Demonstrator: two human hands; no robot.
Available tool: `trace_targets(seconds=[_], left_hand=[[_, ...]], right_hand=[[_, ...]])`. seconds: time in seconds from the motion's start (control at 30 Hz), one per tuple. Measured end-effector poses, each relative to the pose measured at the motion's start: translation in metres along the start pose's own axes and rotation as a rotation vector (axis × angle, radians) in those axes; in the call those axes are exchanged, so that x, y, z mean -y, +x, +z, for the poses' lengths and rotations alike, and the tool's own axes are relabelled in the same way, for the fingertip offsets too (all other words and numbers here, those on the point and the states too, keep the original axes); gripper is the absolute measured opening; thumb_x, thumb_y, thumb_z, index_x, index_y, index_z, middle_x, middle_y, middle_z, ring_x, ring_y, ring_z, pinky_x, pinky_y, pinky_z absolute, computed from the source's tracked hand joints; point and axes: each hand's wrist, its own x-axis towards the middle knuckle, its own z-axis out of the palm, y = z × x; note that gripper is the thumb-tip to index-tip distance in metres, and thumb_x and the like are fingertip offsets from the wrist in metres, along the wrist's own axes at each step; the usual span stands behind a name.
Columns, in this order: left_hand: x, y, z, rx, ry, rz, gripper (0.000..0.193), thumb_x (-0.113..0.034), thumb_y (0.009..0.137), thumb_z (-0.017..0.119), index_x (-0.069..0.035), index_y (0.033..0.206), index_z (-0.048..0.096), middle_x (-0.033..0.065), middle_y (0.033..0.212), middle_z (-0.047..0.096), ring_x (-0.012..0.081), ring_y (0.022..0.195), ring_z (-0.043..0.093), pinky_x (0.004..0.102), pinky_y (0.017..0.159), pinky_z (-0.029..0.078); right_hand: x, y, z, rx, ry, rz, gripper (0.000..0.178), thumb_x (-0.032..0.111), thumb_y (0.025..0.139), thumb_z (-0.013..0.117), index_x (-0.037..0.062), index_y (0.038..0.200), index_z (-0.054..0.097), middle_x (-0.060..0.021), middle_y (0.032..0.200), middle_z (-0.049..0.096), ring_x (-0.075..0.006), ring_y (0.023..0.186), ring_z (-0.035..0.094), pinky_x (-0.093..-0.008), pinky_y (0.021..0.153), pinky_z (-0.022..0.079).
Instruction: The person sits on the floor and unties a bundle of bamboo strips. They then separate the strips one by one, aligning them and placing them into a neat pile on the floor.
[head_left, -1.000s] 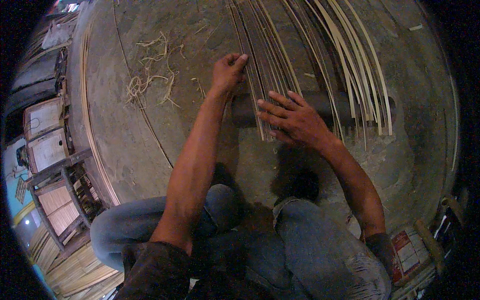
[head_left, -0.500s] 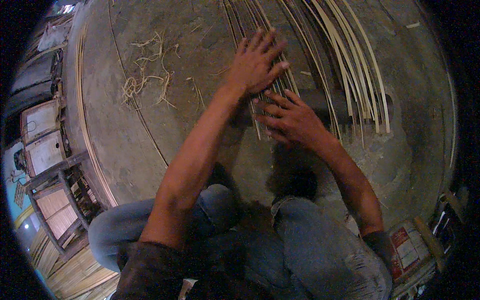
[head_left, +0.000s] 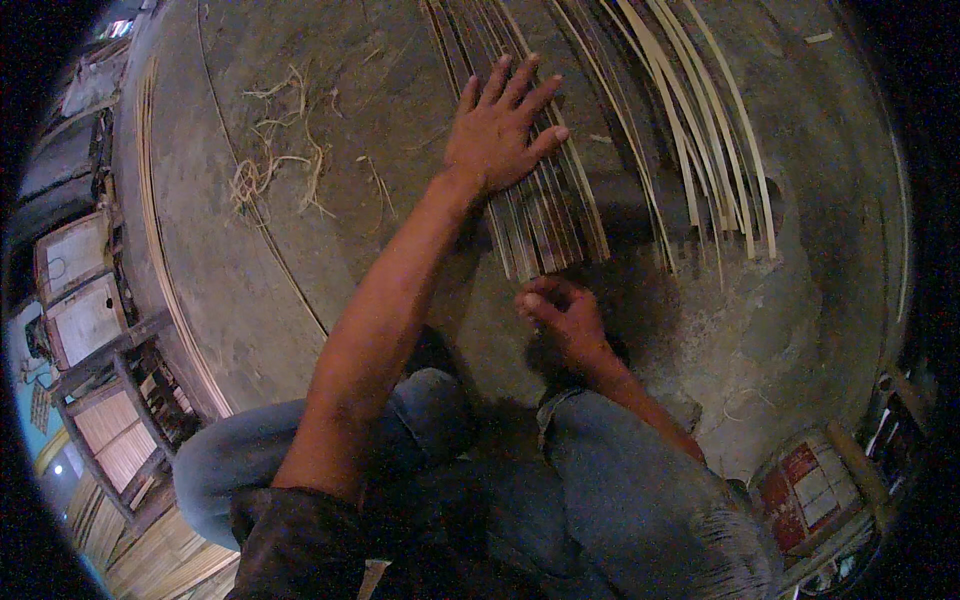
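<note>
My left hand [head_left: 497, 135] lies flat with its fingers spread over a row of thin, long bamboo strips [head_left: 545, 225]. The strips run side by side away from me, and their near ends form a fairly even line. Just below those ends is my right hand [head_left: 568, 315], its fingers curled and thumb pressed against them. Whether it pinches anything cannot be made out. Beneath the strips a dark bar [head_left: 640, 210] lies crosswise, partly covered and in shadow.
Loose pale strips [head_left: 738, 175] fan out to the right over the bar, with a few darker ones [head_left: 640, 160] between. A tangle of fibre shavings [head_left: 275, 165] lies left on the concrete floor. Long strips [head_left: 150, 190] and wooden frames [head_left: 105, 430] line the left side.
My right hand has drawn back toward me from the strips, and its fingers have gone from spread to curled. My left hand remains on the strips, which now show in a wider row.
</note>
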Motion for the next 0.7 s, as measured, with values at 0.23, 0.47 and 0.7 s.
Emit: trace_targets(seconds=[0.23,0.47,0.7], left_hand=[[-0.001,0.001,-0.001,-0.027,-0.023,0.009,0.062,-0.060,0.090,0.041,-0.025,0.142,0.039,0.0056,0.153,0.025,0.0309,0.142,0.019,0.0560,0.112,0.017],[-0.001,0.000,-0.003,-0.007,-0.024,0.000,0.061,-0.056,0.092,0.042,-0.025,0.144,0.036,0.0053,0.155,0.023,0.0313,0.143,0.017,0.0545,0.113,0.014],[-0.002,0.001,-0.002,-0.012,0.002,0.003,0.062,-0.057,0.092,0.042,-0.025,0.144,0.036,0.0056,0.154,0.024,0.0314,0.143,0.018,0.0533,0.113,0.015]], right_hand=[[0.009,0.013,0.002,-0.076,-0.120,0.064,0.037,0.032,0.080,0.074,-0.0018,0.092,0.066,-0.0079,0.083,0.069,-0.0142,0.075,0.063,-0.0294,0.073,0.050],[0.000,0.010,0.001,-0.096,-0.056,-0.037,0.034,0.029,0.082,0.072,-0.0036,0.093,0.066,-0.0099,0.086,0.069,-0.0159,0.078,0.064,-0.0291,0.076,0.051],[-0.003,0.012,0.000,-0.102,-0.111,-0.003,0.036,0.026,0.084,0.069,-0.0067,0.099,0.062,-0.0122,0.089,0.069,-0.0176,0.082,0.065,-0.0304,0.078,0.051]])
